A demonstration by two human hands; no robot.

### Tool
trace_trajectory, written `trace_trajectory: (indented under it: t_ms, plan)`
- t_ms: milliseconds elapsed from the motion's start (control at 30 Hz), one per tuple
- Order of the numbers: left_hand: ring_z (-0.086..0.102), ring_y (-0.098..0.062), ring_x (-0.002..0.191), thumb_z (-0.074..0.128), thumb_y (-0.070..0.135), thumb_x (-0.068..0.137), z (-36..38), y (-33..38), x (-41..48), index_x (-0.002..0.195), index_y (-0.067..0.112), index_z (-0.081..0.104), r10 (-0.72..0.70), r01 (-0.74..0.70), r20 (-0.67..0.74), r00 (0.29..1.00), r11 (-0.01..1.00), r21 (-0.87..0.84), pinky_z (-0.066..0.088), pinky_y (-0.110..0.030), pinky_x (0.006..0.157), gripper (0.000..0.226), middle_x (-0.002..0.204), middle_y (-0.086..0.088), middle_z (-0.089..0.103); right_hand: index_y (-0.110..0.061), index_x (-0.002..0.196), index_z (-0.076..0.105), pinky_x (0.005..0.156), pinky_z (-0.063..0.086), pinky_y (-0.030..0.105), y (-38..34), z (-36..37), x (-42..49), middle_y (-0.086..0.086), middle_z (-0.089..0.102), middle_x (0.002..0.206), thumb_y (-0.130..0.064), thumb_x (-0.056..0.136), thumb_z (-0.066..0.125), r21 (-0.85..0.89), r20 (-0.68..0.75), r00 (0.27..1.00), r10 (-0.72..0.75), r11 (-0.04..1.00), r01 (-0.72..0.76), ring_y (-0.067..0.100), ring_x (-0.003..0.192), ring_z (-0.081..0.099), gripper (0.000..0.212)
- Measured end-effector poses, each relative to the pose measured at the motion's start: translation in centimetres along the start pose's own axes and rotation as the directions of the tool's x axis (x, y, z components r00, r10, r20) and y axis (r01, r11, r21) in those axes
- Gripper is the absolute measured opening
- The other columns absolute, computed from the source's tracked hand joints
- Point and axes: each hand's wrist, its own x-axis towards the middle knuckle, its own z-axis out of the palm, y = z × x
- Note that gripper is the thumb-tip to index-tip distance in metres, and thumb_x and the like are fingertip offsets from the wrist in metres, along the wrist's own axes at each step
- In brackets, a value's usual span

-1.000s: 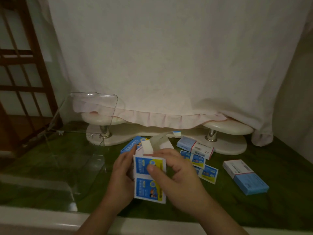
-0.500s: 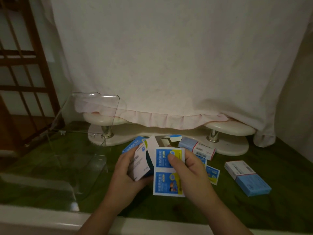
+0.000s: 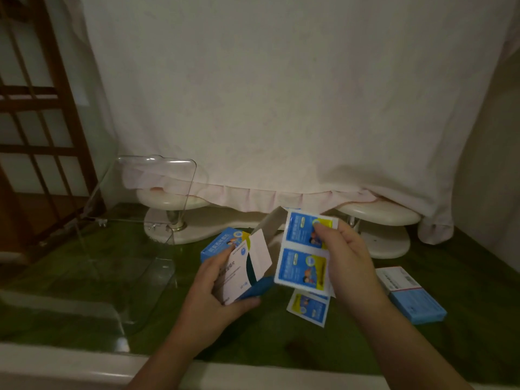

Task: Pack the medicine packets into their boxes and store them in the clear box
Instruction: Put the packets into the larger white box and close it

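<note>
Head view: grips open medicine box (image 3: 233, 266) in curled fingers (image 3: 246, 301) of left hand (image 3: 208, 299), pinches twin-packet strip (image 3: 302, 254) in right hand (image 3: 349, 266), risks snagging it on loose flap (image 3: 260, 253).

Mount: wide-angle camera on the person's head.
Facing: forward and down at the dark green table (image 3: 281, 343), pale draped cloth (image 3: 281, 94) behind.
Nearness: close; left hand (image 3: 208, 295) and right hand (image 3: 350, 260) at lower centre.

Green tabletop (image 3: 281, 344) bears clear box (image 3: 152, 280); blue box (image 3: 413, 298); loose packet (image 3: 308, 308).
</note>
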Motion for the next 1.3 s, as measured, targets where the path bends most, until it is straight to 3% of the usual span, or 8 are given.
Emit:
trace_trajectory:
  t_ms: [233, 367, 667, 800, 900, 1033, 1200, 1300]
  plan:
    - [0.038, 0.016, 0.123, 0.090, 0.028, 0.063, 0.0, -0.1, 0.0, 0.137, 0.053, 0.035, 0.000, 0.001, 0.015, 1.000, 1.000, -0.015, 0.051, -0.009, 0.082, 0.096, 0.128, 0.036, 0.038, -0.016, 0.096, 0.062, 0.056, 0.056, 0.029, 0.2, 0.6, 1.5, -0.001, 0.075, 0.078, -0.028, 0.101, 0.049, -0.118, -0.122, 0.989, -0.084, 0.991, 0.070, 0.012, 0.069, 0.074, 0.018]
    - [0.040, 0.012, 0.124, 0.090, 0.029, 0.063, 0.0, -0.3, 0.1, 0.140, 0.049, 0.037, 0.000, 0.000, 0.005, 1.000, 1.000, -0.008, 0.052, -0.010, 0.082, 0.096, 0.131, 0.030, 0.041, -0.008, 0.092, 0.067, 0.057, 0.059, 0.033, 0.4, 1.4, 1.3, 0.010, 0.075, 0.082, -0.028, 0.100, 0.053, -0.172, -0.131, 0.979, -0.157, 0.976, 0.133, 0.023, 0.075, 0.074, 0.025]
    - [0.039, 0.008, 0.127, 0.091, 0.025, 0.064, 0.1, -0.6, 0.1, 0.135, 0.055, 0.035, 0.032, -0.032, -0.024, 0.999, 0.999, 0.027, 0.047, -0.004, 0.082, 0.096, 0.132, 0.027, 0.039, -0.019, 0.085, 0.072, 0.048, 0.053, 0.017, 0.9, 2.6, 0.6, -0.002, 0.077, 0.077, -0.030, 0.096, 0.059, -0.085, -0.171, 0.982, -0.076, 0.994, 0.062, 0.009, 0.068, 0.074, 0.020]
    - [0.038, 0.013, 0.124, 0.091, 0.027, 0.064, 0.2, -0.7, 0.1, 0.139, 0.051, 0.034, 0.046, -0.044, -0.034, 0.998, 0.997, 0.057, 0.047, -0.004, 0.083, 0.097, 0.132, 0.029, 0.037, -0.024, 0.088, 0.065, 0.051, 0.053, 0.016, 1.6, 2.5, 0.7, -0.003, 0.076, 0.084, -0.022, 0.093, 0.065, -0.235, -0.205, 0.970, -0.131, 0.969, 0.081, 0.003, 0.073, 0.073, 0.006]
    - [0.037, 0.014, 0.124, 0.090, 0.028, 0.064, 0.1, -0.9, 0.2, 0.142, 0.049, 0.033, 0.044, -0.042, -0.027, 0.999, 0.997, 0.064, 0.048, -0.007, 0.084, 0.099, 0.133, 0.028, 0.036, -0.019, 0.088, 0.060, 0.050, 0.053, 0.015, 1.8, 2.3, 0.9, -0.002, 0.075, 0.086, -0.019, 0.092, 0.066, -0.228, -0.228, 0.964, -0.140, 0.970, 0.087, 0.004, 0.073, 0.073, 0.007]
    - [0.036, 0.012, 0.125, 0.090, 0.031, 0.065, 0.1, -1.0, 0.2, 0.144, 0.049, 0.031, 0.039, -0.037, -0.024, 0.999, 0.997, 0.073, 0.050, -0.019, 0.091, 0.100, 0.135, 0.026, 0.035, -0.014, 0.087, 0.058, 0.048, 0.050, 0.012, 1.6, 2.3, 0.9, -0.001, 0.074, 0.083, -0.017, 0.092, 0.065, -0.197, -0.232, 0.962, -0.144, 0.975, 0.099, 0.002, 0.071, 0.072, 0.010]
    - [0.034, 0.015, 0.125, 0.088, 0.032, 0.067, 0.0, -1.0, 0.1, 0.141, 0.058, 0.028, 0.058, -0.057, -0.018, 0.998, 0.995, 0.076, 0.049, -0.018, 0.090, 0.099, 0.133, 0.034, 0.031, -0.016, 0.081, 0.058, 0.048, 0.048, 0.011, 2.5, 2.5, 0.7, -0.001, 0.073, 0.077, -0.019, 0.092, 0.066, -0.234, -0.218, 0.965, -0.147, 0.968, 0.095, 0.002, 0.070, 0.070, 0.014]
    - [0.035, 0.014, 0.125, 0.090, 0.034, 0.065, 0.0, -1.0, 0.0, 0.137, 0.063, 0.029, 0.066, -0.064, -0.026, 0.997, 0.996, 0.067, 0.049, -0.016, 0.089, 0.099, 0.131, 0.041, 0.029, -0.019, 0.080, 0.061, 0.057, 0.054, 0.021, 3.4, 2.3, 0.8, -0.001, 0.071, 0.077, -0.022, 0.091, 0.067, -0.374, -0.148, 0.983, -0.105, 0.926, 0.043, 0.007, 0.073, 0.068, 0.012]
